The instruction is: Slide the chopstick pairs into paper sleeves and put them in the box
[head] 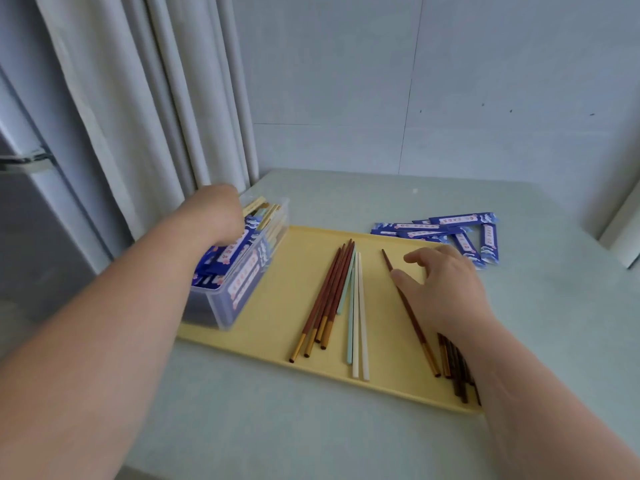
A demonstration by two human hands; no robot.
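The left hand (214, 216) reaches into the clear plastic box (239, 299) among the sleeved pairs (235, 251), likely depositing one; its fingers are hidden, so the grip cannot be told. The right hand (446, 289), fingers spread and holding nothing, lies over a brown chopstick (420, 337) on the yellow tray (277, 306), apparently selecting the next pair.

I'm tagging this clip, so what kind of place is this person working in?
Probably a plain indoor room, maybe a home or small workroom: a pale table against a panelled wall, a white curtain on the left, and a yellow tray of chopsticks.
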